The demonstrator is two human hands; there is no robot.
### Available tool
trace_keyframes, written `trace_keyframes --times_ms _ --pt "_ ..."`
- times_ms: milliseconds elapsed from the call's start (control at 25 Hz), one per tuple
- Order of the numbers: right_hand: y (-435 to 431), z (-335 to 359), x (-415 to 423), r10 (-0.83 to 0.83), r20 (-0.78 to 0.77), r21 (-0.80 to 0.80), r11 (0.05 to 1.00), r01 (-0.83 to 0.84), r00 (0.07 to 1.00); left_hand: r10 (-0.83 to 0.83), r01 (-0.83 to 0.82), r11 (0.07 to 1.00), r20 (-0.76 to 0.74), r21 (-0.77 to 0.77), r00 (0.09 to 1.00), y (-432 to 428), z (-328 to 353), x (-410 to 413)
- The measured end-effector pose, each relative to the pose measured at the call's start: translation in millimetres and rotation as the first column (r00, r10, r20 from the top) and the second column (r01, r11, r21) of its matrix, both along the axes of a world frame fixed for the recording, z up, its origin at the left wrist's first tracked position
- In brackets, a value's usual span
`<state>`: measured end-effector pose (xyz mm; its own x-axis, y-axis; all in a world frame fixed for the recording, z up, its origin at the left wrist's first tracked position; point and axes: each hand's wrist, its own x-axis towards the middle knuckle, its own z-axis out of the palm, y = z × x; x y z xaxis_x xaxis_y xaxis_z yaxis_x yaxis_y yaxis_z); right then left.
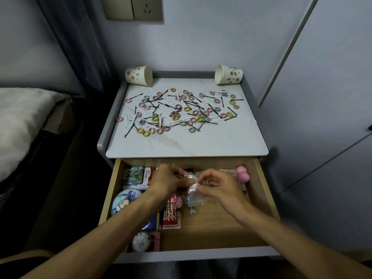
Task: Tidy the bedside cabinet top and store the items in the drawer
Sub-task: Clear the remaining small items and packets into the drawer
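Observation:
The white cabinet top (201,141) carries several small pastel hair ties (175,115) mixed with several black hair pins (209,122). Two dotted paper cups lie on their sides at the back corners, one on the left (138,75) and one on the right (228,74). Below, the wooden drawer (263,190) stands pulled out. Over it, my left hand (167,181) and my right hand (219,186) both pinch a small clear plastic bag (194,195) at its top edge.
Inside the drawer lie a round printed tin (124,200), a red packet (171,216), a patterned box (133,175), a pink rounded object (243,173) and other small things. A bed (22,121) is at the left. A grey wall and wardrobe door (322,117) stand at the right.

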<state>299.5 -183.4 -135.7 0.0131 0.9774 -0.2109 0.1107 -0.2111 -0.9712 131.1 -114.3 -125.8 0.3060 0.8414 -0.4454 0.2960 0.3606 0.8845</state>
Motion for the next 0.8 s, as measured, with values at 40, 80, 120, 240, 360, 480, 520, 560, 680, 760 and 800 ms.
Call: trace_keyframes --times_ms 40,80,120,240,360,480,520,560,680,760,800 --pt "-0.3 -3.4 2.2 0.006 0.028 -0.014 1.0 -0.006 1.0 -0.004 0.004 1.0 -0.018 0.004 1.0 0.1 -1.2 0.7" --pt "0.2 -5.6 4.6 -0.01 0.025 -0.035 0.999 0.011 1.0 -0.003 0.003 1.0 -0.043 0.019 0.999 0.7 -2.4 1.2" --pt "1.7 -8.4 8.6 -0.042 0.03 -0.053 0.998 0.043 0.999 0.006 -0.002 0.999 -0.074 0.046 0.997 2.3 -3.2 1.3" --pt "13.9 -23.7 28.3 -0.217 0.176 -0.047 0.972 0.229 0.96 0.046 -0.03 0.992 -0.134 0.124 0.99 10.5 -5.1 -2.3" --pt "31.3 -40.5 43.0 -0.289 0.31 -0.023 0.95 0.311 0.906 0.022 0.003 0.991 -0.185 0.134 0.982 15.8 -5.8 -3.8" --pt "41.9 -54.0 41.3 -0.276 0.341 -0.014 0.954 0.298 0.899 -0.03 0.063 0.988 -0.228 0.14 0.973 17.6 -6.8 -1.7" --pt "43.8 -58.1 40.9 -0.271 0.368 -0.012 0.955 0.296 0.89 -0.039 0.072 0.988 -0.227 0.136 0.973 17.8 -6.8 -1.0" --pt "45.3 -61.7 41.1 -0.267 0.395 -0.017 0.955 0.297 0.879 -0.047 0.077 0.988 -0.221 0.13 0.974 18.2 -6.3 -1.1" --pt "44.9 -65.9 42.6 -0.26 0.474 0.001 0.955 0.295 0.841 -0.077 0.096 0.991 -0.195 0.09 0.978 19.0 -3.2 -2.5" --pt "41.3 -62.7 43.7 -0.24 0.547 0.037 0.964 0.264 0.802 -0.102 0.114 0.992 -0.173 0.062 0.98 17.7 1.1 -3.2" --pt "38.6 -58.5 44.2 -0.209 0.604 0.044 0.972 0.23 0.769 -0.119 0.132 0.989 -0.172 0.061 0.978 16.6 4.3 -3.7"
